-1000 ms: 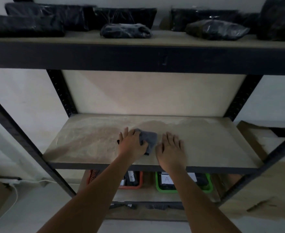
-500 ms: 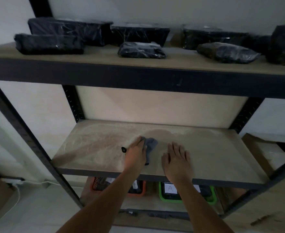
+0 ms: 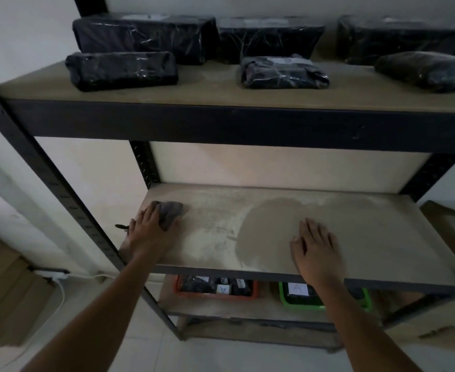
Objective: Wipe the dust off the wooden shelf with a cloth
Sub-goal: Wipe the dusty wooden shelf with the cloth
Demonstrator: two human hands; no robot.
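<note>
The wooden shelf (image 3: 368, 237) is the middle board of a black metal rack. Pale dust covers its left half, while a darker wiped patch spreads across its middle and right. A small grey cloth (image 3: 170, 212) lies bunched at the shelf's far left end. My left hand (image 3: 147, 233) presses down on it, fingers partly over the cloth. My right hand (image 3: 316, 247) rests flat on the wiped patch near the front edge, fingers apart, holding nothing.
The upper shelf (image 3: 207, 91) carries several black plastic-wrapped packages (image 3: 121, 71). Below, an orange basket (image 3: 215, 288) and a green basket (image 3: 325, 299) sit on the lower board. Black uprights (image 3: 68, 202) frame the rack. A white cable (image 3: 60, 285) runs along the floor at left.
My left hand has slid the cloth from the middle of the shelf to its left end. The right hand stays flat on the board. The view has tilted up.
</note>
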